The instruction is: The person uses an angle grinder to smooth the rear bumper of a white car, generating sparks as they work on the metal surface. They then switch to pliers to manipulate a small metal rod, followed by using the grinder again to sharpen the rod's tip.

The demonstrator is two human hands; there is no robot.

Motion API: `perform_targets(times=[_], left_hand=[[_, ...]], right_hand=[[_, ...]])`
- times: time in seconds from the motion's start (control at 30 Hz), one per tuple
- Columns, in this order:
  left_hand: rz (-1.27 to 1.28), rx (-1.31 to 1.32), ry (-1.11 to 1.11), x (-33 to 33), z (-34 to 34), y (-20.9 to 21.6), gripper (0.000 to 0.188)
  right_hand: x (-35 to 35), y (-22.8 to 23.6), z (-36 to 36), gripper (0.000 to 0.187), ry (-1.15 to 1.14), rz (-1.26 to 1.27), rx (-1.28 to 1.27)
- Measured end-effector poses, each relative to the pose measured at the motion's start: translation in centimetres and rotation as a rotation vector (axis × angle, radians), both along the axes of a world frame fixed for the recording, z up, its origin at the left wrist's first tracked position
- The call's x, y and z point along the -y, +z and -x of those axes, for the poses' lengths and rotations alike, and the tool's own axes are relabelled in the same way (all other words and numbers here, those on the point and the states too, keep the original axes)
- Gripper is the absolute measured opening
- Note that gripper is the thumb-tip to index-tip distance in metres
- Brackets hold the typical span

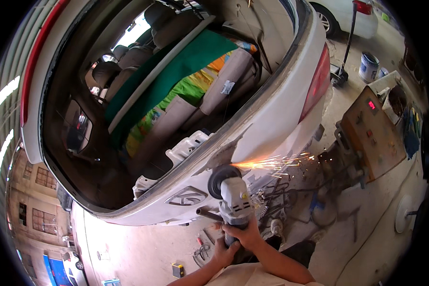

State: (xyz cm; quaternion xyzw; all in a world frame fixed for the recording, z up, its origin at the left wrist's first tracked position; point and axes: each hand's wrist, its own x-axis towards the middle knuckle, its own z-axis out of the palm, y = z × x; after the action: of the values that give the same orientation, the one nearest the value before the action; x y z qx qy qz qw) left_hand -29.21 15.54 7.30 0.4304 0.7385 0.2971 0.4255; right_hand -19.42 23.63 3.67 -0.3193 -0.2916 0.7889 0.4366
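Both my hands are closed around the body of a grey and black angle grinder (233,198). My right hand (245,234) wraps it nearer the head, and my left hand (223,252) holds the rear end. A dark side handle (207,214) sticks out to the left, ungripped. The round black disc (219,180) is against the white rear panel (271,131) of a car, at a scraped grey patch (224,155) below the rear opening. Orange sparks (271,164) stream off to the right. An emblem recess (187,196) sits left of the disc.
Folded seats and a green cover (190,62) show inside the car. At right stand a brown box with a red display (369,133) and a paint bucket (368,66). Cables and metal parts (291,200) lie on the floor near my feet. A yellow-black box (178,270) sits lower left.
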Motion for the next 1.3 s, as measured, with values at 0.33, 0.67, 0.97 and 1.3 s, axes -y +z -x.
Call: perform_targets(times=[0.33, 0.67, 0.97, 1.3], left_hand=[[0.201, 0.042, -0.010, 1.3, 1.0, -0.5, 0.037], [0.185, -0.009, -0.075, 1.1, 2.3, -1.0, 0.043], [0.183, -0.040, -0.073, 0.6, 3.1, -0.5, 0.044], [0.132, -0.039, -0.078, 0.5, 3.4, -0.3, 0.039]], right_hand=[[1.9, 1.0, 0.2, 0.035, -0.157, 0.234, -0.122], [1.5, 0.7, 0.5, 0.027, -0.124, 0.189, -0.241], [0.7, 1.8, 0.8, 0.034, -0.105, 0.147, -0.257], [-0.3, 4.0, 0.1, 0.024, -0.119, 0.063, -0.155]])
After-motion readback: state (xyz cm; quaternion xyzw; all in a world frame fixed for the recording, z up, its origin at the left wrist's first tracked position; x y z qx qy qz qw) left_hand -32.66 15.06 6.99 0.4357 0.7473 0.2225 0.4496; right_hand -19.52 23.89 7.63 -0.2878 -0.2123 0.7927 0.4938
